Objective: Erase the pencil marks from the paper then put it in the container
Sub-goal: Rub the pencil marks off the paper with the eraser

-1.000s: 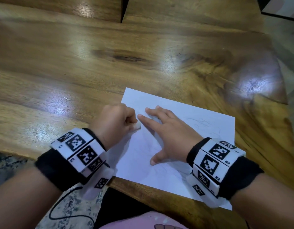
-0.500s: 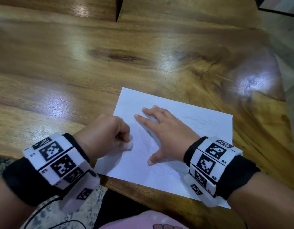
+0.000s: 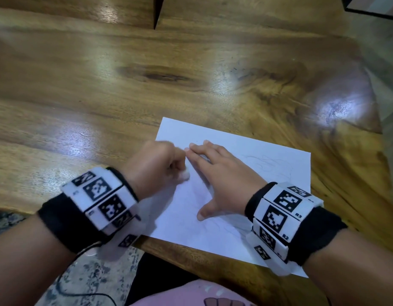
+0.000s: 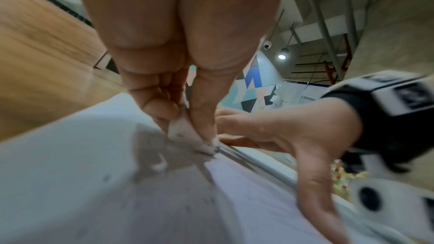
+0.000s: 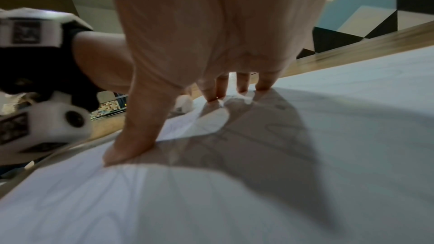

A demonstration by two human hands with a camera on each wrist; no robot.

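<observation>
A white sheet of paper point(image 3: 253, 164) with faint pencil scribbles lies on the wooden table, its near corner hanging past the table's edge. My right hand point(image 3: 215, 173) lies flat on the paper with fingers spread, pressing it down; the right wrist view shows its fingertips point(image 5: 217, 94) and thumb on the sheet. My left hand point(image 3: 158, 166) is curled in a fist round a small white eraser point(image 3: 185, 174), whose tip touches the paper just left of the right hand. In the left wrist view the eraser point(image 4: 185, 134) is pinched between thumb and fingers. No container is in view.
The glossy wooden table point(image 3: 147, 85) stretches far ahead and to both sides. A dark gap point(image 3: 157, 14) splits the far boards. Below the near edge are a patterned floor point(image 3: 85, 274), a black cable point(image 3: 80, 292) and pink clothing point(image 3: 180, 294).
My left hand with the eraser slid back toward me and then forward again beside the right fingers. The right hand stayed pressed on the paper.
</observation>
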